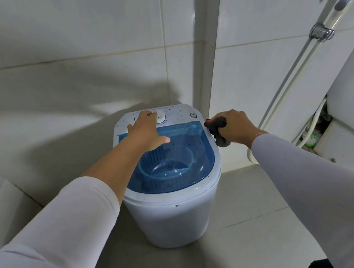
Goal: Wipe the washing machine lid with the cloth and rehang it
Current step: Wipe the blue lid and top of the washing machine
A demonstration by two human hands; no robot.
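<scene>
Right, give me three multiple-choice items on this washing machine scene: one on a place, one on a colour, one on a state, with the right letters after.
1. Where does the left hand rest?
A. on the white control panel by the dial
B. on the shower hose
C. on the floor

2. What colour is the washing machine lid?
A. red
B. see-through blue
C. black

3. What is the right hand doing?
A. hanging open and idle
B. pressing flat on the wall
C. gripping a bunched dark cloth at the lid's right edge

Answers:
1 A: the fingers lie on the panel, beside the dial.
2 B: the tub shows through the blue plastic.
3 C: the fingers curl round the cloth at the machine's rim.
</scene>
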